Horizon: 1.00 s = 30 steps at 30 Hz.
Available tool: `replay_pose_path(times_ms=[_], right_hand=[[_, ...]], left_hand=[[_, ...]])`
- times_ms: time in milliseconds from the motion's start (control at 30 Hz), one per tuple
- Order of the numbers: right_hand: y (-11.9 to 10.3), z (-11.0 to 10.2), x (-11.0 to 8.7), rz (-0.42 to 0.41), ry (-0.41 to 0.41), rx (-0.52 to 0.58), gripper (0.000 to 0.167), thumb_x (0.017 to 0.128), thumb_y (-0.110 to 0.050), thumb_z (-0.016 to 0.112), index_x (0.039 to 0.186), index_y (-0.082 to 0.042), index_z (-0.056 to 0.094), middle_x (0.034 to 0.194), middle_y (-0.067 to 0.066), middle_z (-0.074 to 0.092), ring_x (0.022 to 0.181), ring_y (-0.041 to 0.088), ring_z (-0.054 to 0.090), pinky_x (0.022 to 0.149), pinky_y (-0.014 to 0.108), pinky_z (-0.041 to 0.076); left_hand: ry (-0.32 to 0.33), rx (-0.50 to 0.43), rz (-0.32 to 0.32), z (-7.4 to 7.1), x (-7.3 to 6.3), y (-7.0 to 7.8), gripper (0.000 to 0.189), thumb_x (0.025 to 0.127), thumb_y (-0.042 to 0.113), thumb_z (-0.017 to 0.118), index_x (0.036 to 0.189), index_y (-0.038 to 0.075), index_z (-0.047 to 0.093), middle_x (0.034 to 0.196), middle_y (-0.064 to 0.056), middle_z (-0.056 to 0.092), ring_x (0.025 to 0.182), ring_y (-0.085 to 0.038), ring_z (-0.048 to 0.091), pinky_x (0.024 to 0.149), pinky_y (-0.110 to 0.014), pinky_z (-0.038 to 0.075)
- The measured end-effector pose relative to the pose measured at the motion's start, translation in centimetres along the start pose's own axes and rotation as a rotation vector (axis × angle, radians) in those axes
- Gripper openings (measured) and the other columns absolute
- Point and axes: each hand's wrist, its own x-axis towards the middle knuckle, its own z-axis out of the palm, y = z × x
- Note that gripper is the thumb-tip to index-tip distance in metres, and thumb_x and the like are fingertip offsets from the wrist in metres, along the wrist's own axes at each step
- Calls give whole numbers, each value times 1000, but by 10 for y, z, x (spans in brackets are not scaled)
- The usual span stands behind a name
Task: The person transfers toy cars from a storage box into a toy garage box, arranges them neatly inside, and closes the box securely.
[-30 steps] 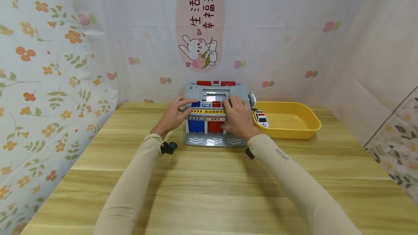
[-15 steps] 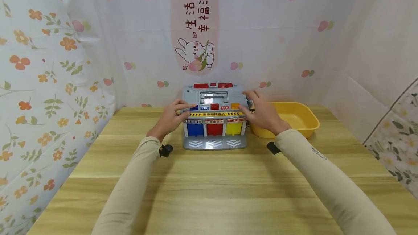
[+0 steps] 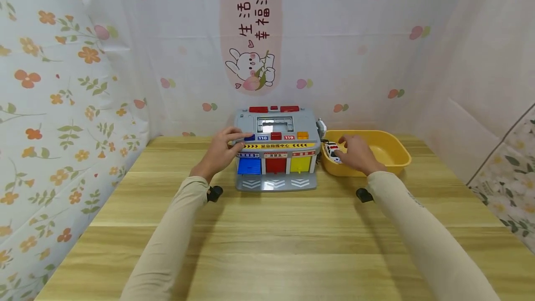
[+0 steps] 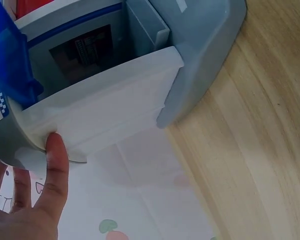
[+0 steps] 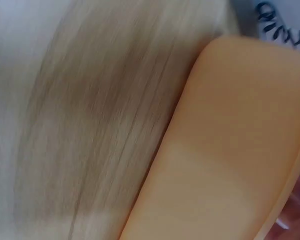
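Observation:
A grey toy emergency station (image 3: 307,122) stands at the back of the table, with blue, red and yellow garage doors. Its blue door (image 3: 249,165) is tilted outward, and the left wrist view shows the bay behind that blue flap (image 4: 7,57). My left hand (image 3: 216,153) lies at the station's left end, its index finger on the blue button (image 3: 250,138) and its thumb against the front. In the yellow bin (image 3: 397,167), a white toy police car (image 3: 331,147) rests at the left end. My right hand (image 3: 357,153) reaches its fingertips to the car; the grip is partly hidden.
The bin stands right beside the station. A red button (image 3: 276,135) and an orange button (image 3: 303,135) sit along the station's top edge. Behind everything hangs a patterned cloth (image 3: 179,106). The wooden table (image 3: 276,240) stretches forward towards me.
My right hand has left the station's front and moved right to the police car in the bin. The blue door has swung outward. My left hand has stayed at the blue button.

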Motion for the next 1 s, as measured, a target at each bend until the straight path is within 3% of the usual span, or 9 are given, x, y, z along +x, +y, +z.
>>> replay_pose_path(times_ms=[100, 233, 433, 767, 1000], right_hand=[[3, 3, 2, -3, -108, -17, 53, 96, -24, 63, 138, 4, 50, 131, 34, 54, 117, 47, 51, 104, 60, 46], [3, 7, 5, -50, -159, -39, 49, 96, -21, 62, 139, 1, 53, 136, 34, 55, 127, 52, 46, 109, 65, 39], [2, 11, 11, -135, -212, -45, 34, 99, -13, 53, 129, 0, 65, 129, 30, 63, 119, 48, 57, 106, 61, 44], [0, 10, 19, -7, -359, -44, 43, 100, -16, 47, 139, -2, 57, 143, 32, 51, 127, 47, 50, 114, 61, 38], [-1, 11, 19, 12, -346, -40, 43, 99, -16, 46, 138, -2, 59, 146, 30, 50, 130, 47, 49, 113, 62, 39]], left_hand=[[1, 23, 2, -1, 0, 1, 32, 100, 11, 58, 129, 17, 70, 126, -10, 61, 115, -27, 49, 89, -39, 54], [-14, 71, 5, -4, 1, 1, 33, 99, 13, 59, 130, 18, 70, 123, -10, 62, 113, -28, 51, 89, -39, 49], [-45, 134, 6, -10, 2, 1, 39, 99, 17, 59, 139, 20, 59, 134, -10, 63, 123, -29, 56, 104, -51, 50], [-54, 93, -32, -11, 0, 1, 36, 100, 20, 59, 135, 12, 59, 137, -9, 61, 128, -28, 56, 108, -51, 48], [-45, 59, -39, -9, 0, -3, 35, 101, 19, 58, 134, 12, 59, 136, -9, 60, 128, -28, 55, 107, -53, 49]])
